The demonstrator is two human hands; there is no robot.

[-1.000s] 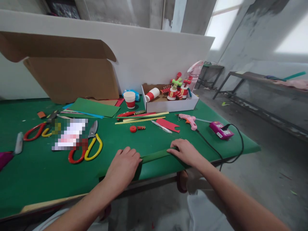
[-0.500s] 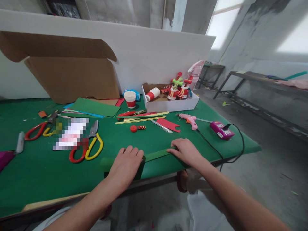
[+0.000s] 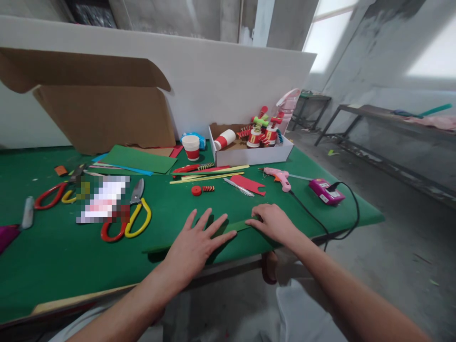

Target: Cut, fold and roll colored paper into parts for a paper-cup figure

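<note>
A long green paper strip (image 3: 240, 225) lies along the front of the green table. My left hand (image 3: 195, 242) rests over its middle with the fingers spread, partly covering it. The strip's left end sticks out beyond my left wrist and looks slightly raised. At the other end, my right hand (image 3: 272, 221) has its thumb and curled fingers closed on the strip. Beyond my hands lie a small red paper roll (image 3: 196, 190) and a red-and-yellow folded paper spring (image 3: 208, 188). Scissors (image 3: 138, 209) with one red and one yellow handle are left of my left hand.
A pink glue gun (image 3: 280, 176) is wired to a purple power box (image 3: 327, 191) at right. Behind are paper strips (image 3: 210, 175), a red cut-out (image 3: 247, 184), a paper cup (image 3: 191, 147), green sheets (image 3: 140, 158) and a white box (image 3: 252, 156) holding paper-cup figures. The table's edge (image 3: 249, 256) is close.
My left hand has opened from bunched fingers to a wide spread over the strip. My right hand stays at the strip's right end, nearly unmoved.
</note>
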